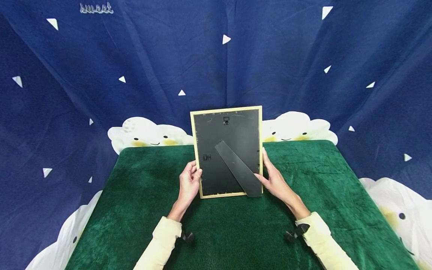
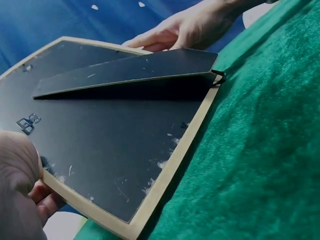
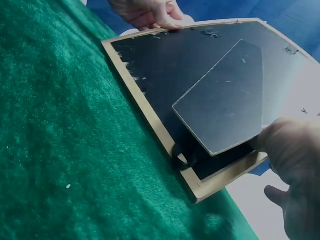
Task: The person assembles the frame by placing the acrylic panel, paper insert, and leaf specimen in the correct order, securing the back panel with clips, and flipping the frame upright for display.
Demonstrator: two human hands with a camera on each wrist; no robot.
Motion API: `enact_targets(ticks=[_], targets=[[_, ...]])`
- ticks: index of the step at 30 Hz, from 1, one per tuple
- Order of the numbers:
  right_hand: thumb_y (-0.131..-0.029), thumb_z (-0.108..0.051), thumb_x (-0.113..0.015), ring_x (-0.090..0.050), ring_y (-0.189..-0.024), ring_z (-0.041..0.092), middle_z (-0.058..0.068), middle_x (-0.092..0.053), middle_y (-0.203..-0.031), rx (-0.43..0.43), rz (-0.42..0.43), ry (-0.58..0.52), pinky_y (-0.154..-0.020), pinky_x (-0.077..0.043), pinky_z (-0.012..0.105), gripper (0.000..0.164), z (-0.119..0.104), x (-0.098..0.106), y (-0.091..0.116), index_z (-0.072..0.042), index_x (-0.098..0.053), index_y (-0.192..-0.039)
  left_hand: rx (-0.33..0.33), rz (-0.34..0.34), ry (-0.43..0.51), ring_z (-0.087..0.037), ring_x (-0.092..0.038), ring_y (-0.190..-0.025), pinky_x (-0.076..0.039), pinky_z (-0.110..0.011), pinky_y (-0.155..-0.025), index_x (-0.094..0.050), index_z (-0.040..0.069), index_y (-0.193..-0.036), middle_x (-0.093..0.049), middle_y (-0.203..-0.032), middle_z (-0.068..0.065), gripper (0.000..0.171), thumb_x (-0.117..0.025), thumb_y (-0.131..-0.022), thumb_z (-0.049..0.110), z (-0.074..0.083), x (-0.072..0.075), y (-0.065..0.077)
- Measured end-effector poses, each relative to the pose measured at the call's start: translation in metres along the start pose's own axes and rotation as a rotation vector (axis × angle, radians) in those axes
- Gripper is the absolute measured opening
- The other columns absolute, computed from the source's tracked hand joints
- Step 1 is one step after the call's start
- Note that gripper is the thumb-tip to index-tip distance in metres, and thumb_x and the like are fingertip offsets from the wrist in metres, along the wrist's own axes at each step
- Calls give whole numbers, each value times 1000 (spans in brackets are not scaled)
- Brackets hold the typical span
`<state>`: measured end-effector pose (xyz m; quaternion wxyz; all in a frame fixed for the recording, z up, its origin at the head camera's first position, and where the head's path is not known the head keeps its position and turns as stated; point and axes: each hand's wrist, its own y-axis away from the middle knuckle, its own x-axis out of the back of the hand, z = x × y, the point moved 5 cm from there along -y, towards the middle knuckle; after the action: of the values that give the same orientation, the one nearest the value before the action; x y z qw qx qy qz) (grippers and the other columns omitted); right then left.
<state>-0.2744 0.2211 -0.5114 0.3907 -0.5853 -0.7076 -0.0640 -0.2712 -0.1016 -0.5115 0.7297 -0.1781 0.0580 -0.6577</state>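
Observation:
A picture frame (image 1: 210, 135) with a pale wooden border and black backing stands upright with its back toward me. Its black easel leg (image 1: 236, 167) slants down to the lower right corner and, in both wrist views, is raised from the backing (image 2: 110, 145). My left hand (image 1: 189, 183) grips the left border, thumb on the near side and fingers partly hidden behind. At the opposite border, my right hand (image 1: 277, 183) holds the lower part; its thumb (image 3: 272, 137) touches the leg's edge, and its other fingers lie along the side. The frame's front is hidden.
Green plush cloth (image 1: 233, 232) covers the table. A blue curtain (image 1: 202, 56) with white triangles and smiling clouds hangs behind and at both sides. Small metal hangers (image 1: 226, 120) sit on the backing. A tiny white speck (image 3: 68, 186) lies on the cloth.

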Motion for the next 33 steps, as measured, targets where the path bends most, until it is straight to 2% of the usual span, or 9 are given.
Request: enact_targets(ticks=[6,8,9,13,14,17,22,26,33], targets=[[-96,-9,-76,-36,-152,39,10,-22,-173,9,96,48,-118,-33,59,102,0,3,-2,-23,-6,-170,-59,44,-44,-12,-65,-79,-46,-14,-64,-63,-7,-116,-76,-112,-23,22,-65,-95,-12,4,1,-6],[-96,-9,-76,-41,-149,38,11,-27,-171,13,123,40,-117,-35,58,100,-1,4,-2,-24,-10,-170,-60,50,-29,-17,-68,-81,-46,-15,-64,-63,-8,-116,-76,-112,-24,21,-65,-95,-12,9,1,-7],[-96,-8,-75,-45,-146,38,11,-29,-170,20,137,31,-118,-36,53,98,-1,4,-2,-23,-11,-169,-62,49,-24,-21,-69,-82,-47,-16,-65,-63,-9,-116,-75,-113,-25,21,-65,-95,-12,14,1,-7],[-94,-1,-75,-65,-122,37,19,-49,-157,55,195,0,-105,-49,49,94,-1,7,-2,-22,-21,-168,-48,38,-4,-38,-71,-90,-49,-18,-68,-62,-14,-115,-74,-115,-28,21,-63,-95,-15,38,3,-4],[-94,0,-75,-68,-115,36,21,-55,-152,62,205,-5,-101,-52,49,94,-1,8,-2,-21,-23,-168,-47,36,-9,-40,-71,-91,-49,-19,-68,-62,-15,-115,-73,-115,-29,21,-62,-94,-17,44,4,-3],[-92,1,-77,-71,-102,35,23,-64,-139,57,222,-15,-89,-57,54,93,-1,9,-2,-22,-27,-167,-44,43,-7,-37,-70,-88,-48,-19,-67,-63,-14,-114,-74,-114,-29,20,-62,-94,-17,46,4,-2],[-86,-6,-86,-67,-91,25,17,-63,-123,-13,286,25,-80,-56,43,86,-1,8,-1,-10,-40,-158,-37,51,-24,-37,-69,-84,-48,-20,-64,-63,-14,-113,-74,-112,-28,20,-63,-93,-18,37,4,-3],[-77,-7,-93,-57,-82,22,15,-53,-105,-56,379,78,-75,-49,30,73,-3,9,4,2,-48,-133,-42,55,-30,-39,-69,-83,-48,-20,-63,-63,-14,-113,-75,-111,-28,21,-63,-93,-18,19,3,-4],[-74,-12,-96,-58,-73,16,5,-53,-85,-60,378,126,-67,-44,18,53,-10,10,12,-5,-48,-96,-75,89,18,-35,-71,-81,-47,-14,-61,-66,-8,-112,-77,-109,-23,22,-68,-92,-15,9,5,0]])
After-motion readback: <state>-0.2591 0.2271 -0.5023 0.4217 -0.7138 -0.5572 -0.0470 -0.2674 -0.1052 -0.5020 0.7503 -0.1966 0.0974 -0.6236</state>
